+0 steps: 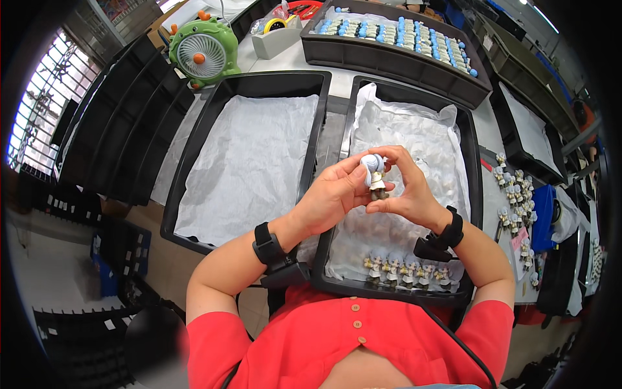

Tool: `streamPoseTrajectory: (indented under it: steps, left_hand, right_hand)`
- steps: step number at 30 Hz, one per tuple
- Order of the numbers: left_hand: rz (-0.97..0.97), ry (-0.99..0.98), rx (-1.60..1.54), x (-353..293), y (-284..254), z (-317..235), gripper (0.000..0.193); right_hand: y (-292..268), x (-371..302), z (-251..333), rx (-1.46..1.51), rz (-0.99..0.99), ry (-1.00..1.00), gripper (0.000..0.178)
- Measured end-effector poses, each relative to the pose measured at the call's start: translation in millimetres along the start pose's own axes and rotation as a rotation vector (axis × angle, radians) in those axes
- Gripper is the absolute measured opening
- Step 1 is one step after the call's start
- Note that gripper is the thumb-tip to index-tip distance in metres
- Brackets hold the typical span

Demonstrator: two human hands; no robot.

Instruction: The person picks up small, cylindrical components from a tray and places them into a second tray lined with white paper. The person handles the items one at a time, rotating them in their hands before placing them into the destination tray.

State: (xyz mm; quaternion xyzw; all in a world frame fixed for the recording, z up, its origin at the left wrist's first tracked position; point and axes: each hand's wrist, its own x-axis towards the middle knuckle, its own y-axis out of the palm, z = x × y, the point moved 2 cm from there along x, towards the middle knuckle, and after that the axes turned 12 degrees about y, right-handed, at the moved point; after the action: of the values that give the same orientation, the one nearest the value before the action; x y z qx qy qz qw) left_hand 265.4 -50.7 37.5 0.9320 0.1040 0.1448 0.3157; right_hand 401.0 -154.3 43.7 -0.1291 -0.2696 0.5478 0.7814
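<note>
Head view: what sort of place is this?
Probably a factory workshop. Besides the held figurine, more loose figurines cluster at right on the worktable, and a brown tray at the back holds rows of blue-and-white pieces.

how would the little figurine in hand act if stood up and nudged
The figurine is probably stiff: its moulded-looking shape shows no sag in the left hand. It is likely light, being small enough for a pinch grip. Stood up, it may tip easily, since its head looks large over its narrow feet.
</note>
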Motion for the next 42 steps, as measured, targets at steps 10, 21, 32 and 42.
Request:
streamPoseTrajectory:
  steps: [10,21,32,42]
  left_hand:
    - [-0.014,-0.009,-0.074,0.0,-1.9,2.5,0.049]
    - [-0.019,0.021,-0.107,0.8,-2.7,1.1,0.050]
    - [-0.076,0.029,-0.108,-1.5,-5.5,2.4,0.049]
    - [-0.126,0.053,-0.098,-1.3,-6.7,0.7,0.046]
  right_hand:
    - [0.2,-0.3,7.2,-0.059,-0.051,-0.042,0.075]
    - [-0.9,-1.2,5.6,0.071,-0.021,-0.008,0.071]
    - [-2.1,-2.5,-6.1,0.483,0.121,0.216,0.037]
    - [-2.3,-0.3,-6.5,0.473,0.239,0.238,0.051]
